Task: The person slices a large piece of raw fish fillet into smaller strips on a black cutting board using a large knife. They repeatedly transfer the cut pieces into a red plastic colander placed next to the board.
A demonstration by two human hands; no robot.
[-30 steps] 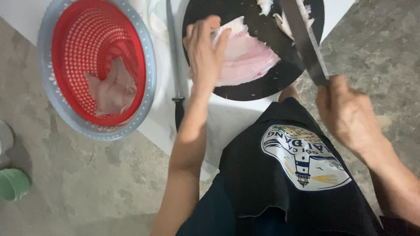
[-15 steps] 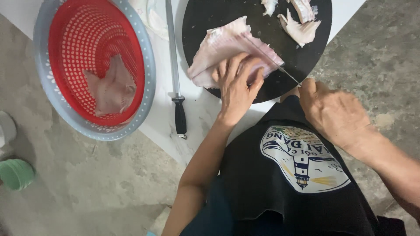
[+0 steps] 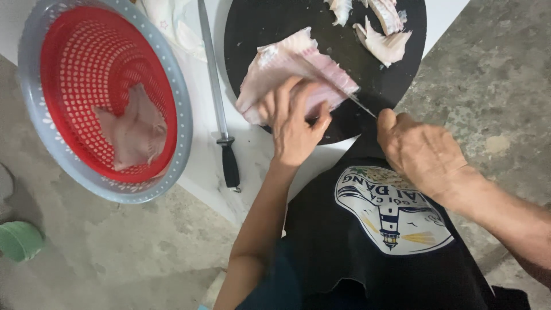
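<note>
A large pale pink fish fillet (image 3: 290, 66) lies on a round black cutting board (image 3: 252, 28). My left hand (image 3: 295, 123) presses flat on the fillet's near edge. My right hand (image 3: 422, 149) grips a knife (image 3: 361, 106), whose blade lies low and slides into the fillet under my left fingers. Only a short stretch of blade shows; the handle is hidden in my fist. Small cut fish pieces (image 3: 381, 37) lie at the far right of the board.
A red perforated colander (image 3: 74, 57) inside a grey basin (image 3: 37, 123) holds another fillet (image 3: 135, 132) at left. A sharpening steel with black handle (image 3: 221, 123) lies between basin and board. A green cup (image 3: 20, 241) stands on the concrete floor.
My right hand has dropped from a raised position beside the board to its near edge, with the blade now in the fillet. My left hand shifted right along the fillet.
</note>
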